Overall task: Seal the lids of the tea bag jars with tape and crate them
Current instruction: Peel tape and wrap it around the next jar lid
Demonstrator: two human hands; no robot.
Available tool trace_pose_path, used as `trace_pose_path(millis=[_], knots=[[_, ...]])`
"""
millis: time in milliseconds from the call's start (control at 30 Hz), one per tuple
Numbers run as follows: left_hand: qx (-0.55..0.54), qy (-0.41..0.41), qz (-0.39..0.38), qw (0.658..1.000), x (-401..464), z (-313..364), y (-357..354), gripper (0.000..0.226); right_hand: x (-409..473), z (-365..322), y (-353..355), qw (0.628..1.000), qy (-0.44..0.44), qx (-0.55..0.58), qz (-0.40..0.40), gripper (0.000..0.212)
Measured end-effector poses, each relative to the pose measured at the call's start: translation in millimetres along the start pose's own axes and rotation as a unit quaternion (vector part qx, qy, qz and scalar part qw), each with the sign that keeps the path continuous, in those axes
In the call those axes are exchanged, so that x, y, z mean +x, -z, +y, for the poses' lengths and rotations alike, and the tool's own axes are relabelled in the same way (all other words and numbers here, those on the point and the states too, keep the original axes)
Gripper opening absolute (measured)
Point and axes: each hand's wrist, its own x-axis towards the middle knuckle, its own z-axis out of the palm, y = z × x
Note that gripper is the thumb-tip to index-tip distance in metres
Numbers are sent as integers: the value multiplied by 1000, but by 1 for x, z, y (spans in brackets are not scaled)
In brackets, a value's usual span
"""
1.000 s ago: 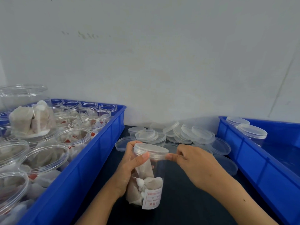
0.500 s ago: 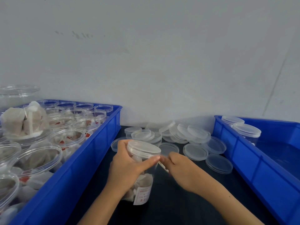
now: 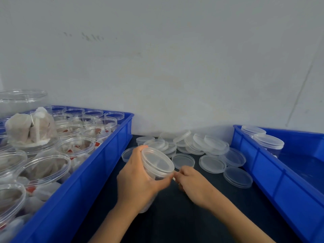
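Note:
A clear plastic jar of tea bags (image 3: 155, 168) with its lid on is tilted toward me over the dark table. My left hand (image 3: 138, 181) wraps round its body, thumb pressed just under the lid rim. My right hand (image 3: 191, 183) is beside the rim on the right, its fingertips pinching a thin pale strip, apparently tape (image 3: 174, 176), at the lid's edge. Most of the jar's body is hidden by my left hand.
A blue crate (image 3: 98, 174) on the left holds several open jars with tea bags. A blue crate (image 3: 273, 174) on the right holds two lidded jars (image 3: 268, 142) at its far end. Several loose clear lids (image 3: 212, 163) lie on the dark table by the wall.
The jar went from upright to tilted toward me, turning in my left hand. My right hand dropped from the lid's side to below the rim, pulling the strip round.

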Motion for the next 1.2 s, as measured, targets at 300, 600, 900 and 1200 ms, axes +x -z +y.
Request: trace_pose_path(millis=[300,600,900,1200], knots=[[65,-58,27,996,-1,7,-1,95,-3,1,-16,987,0,-137,83,25],[90,-67,25,993,-3,16,-2,95,0,7,-18,976,33,-185,112,8],[71,-64,-19,995,-9,24,7,95,6,11,-13,975,-5,-198,104,8],[-40,-27,-33,998,-16,45,-8,97,18,39,3,964,-45,-216,146,29]])
